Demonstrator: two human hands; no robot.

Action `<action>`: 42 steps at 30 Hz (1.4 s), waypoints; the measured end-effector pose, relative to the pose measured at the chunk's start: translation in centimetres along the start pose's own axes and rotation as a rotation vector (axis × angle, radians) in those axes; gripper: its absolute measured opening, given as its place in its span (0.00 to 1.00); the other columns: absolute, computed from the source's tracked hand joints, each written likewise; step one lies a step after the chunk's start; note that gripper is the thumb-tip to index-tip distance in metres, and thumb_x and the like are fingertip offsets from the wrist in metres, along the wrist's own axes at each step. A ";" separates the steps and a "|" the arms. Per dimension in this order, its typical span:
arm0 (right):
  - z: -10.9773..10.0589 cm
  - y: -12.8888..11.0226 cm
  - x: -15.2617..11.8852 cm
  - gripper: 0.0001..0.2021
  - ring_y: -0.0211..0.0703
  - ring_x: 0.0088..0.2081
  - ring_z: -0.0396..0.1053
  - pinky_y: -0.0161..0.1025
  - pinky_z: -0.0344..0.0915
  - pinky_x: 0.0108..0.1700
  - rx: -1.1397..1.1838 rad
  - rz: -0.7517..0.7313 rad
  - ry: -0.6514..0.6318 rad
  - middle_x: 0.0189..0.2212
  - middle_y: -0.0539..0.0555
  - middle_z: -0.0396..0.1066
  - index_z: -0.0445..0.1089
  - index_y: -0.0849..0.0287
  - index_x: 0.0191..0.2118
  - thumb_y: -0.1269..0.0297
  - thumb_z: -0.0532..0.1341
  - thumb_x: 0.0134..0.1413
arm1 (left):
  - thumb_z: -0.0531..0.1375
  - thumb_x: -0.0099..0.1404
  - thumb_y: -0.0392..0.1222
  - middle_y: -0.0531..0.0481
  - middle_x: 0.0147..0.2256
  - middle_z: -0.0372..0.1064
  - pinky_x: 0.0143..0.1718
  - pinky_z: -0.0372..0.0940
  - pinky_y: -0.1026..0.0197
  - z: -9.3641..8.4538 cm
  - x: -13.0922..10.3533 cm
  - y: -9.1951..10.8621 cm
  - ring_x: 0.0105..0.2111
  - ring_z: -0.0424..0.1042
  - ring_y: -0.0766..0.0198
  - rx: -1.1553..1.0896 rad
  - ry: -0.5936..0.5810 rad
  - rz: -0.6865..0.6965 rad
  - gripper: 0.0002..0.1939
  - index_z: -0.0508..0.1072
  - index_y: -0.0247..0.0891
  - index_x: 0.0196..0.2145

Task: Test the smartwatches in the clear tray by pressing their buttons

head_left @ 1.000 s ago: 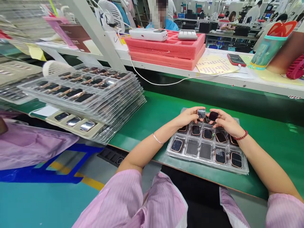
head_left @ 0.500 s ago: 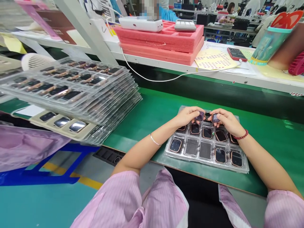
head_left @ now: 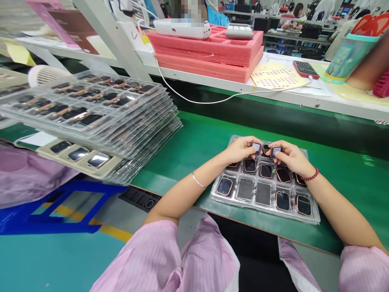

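My left hand [head_left: 243, 148] is closed on a smartwatch [head_left: 257, 147] with a lit screen, raised over the far part of a clear plastic tray [head_left: 235, 200]. My right hand [head_left: 290, 156] grips a second smartwatch [head_left: 276, 151], its screen lit too with a pale pattern. The two watches are side by side, a small gap between them. Below, other dark-faced watches lie in the tray pockets, among them one at the near left [head_left: 225, 186] and one at the near right [head_left: 303, 205]. Two near-row pockets hold no watch. My hands hide part of the far row.
A tall stack of clear trays [head_left: 142, 125] with watches stands at the left. Under its near edge sits a beige tray [head_left: 105, 170]. Beyond the green bench [head_left: 194, 142], a white shelf carries pink foam blocks [head_left: 203, 59], a phone [head_left: 305, 69] and a cup [head_left: 346, 56].
The left watch's screen has gone from dark to lit with a pale pattern, and the right one shows more brightly. Both hands stay nearly in place; the view has shifted slightly.
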State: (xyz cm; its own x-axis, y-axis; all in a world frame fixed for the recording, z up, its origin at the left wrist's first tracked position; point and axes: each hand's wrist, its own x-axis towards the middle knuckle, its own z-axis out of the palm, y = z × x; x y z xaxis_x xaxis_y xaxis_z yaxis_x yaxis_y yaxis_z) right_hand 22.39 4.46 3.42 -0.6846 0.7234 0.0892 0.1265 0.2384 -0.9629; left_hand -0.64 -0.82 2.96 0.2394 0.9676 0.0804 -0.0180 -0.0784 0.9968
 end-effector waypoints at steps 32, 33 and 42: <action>0.3 -0.1 -0.3 0.18 0.40 0.28 0.73 0.39 0.74 0.31 -0.038 0.005 0.021 0.40 0.57 0.78 0.71 0.57 0.48 0.51 0.67 0.58 | 0.59 0.61 0.34 0.47 0.36 0.73 0.32 0.71 0.65 0.0 0.0 -1.2 0.31 0.73 0.68 0.069 -0.013 0.080 0.10 0.73 0.32 0.41; 0.3 -0.1 -0.3 0.18 0.40 0.28 0.73 0.40 0.74 0.32 -0.034 0.002 0.017 0.40 0.57 0.78 0.70 0.57 0.48 0.51 0.67 0.58 | 0.59 0.60 0.33 0.48 0.36 0.73 0.33 0.71 0.65 0.0 0.0 -1.2 0.31 0.73 0.68 0.072 -0.011 0.074 0.10 0.73 0.32 0.41; 0.2 0.0 -0.2 0.21 0.39 0.25 0.69 0.37 0.69 0.27 0.000 -0.028 0.060 0.37 0.57 0.77 0.71 0.58 0.46 0.43 0.64 0.61 | 0.59 0.65 0.46 0.46 0.35 0.72 0.32 0.69 0.64 0.0 -0.2 -1.1 0.35 0.72 0.64 0.061 -0.016 0.109 0.14 0.72 0.32 0.41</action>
State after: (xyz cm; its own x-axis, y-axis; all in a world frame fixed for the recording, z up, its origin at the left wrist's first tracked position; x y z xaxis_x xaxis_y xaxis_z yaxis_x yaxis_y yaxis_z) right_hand 22.40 4.14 3.34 -0.6438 0.7539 0.1313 0.1079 0.2593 -0.9598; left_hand -0.66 -0.97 1.89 0.2547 0.9486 0.1877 0.0141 -0.1977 0.9802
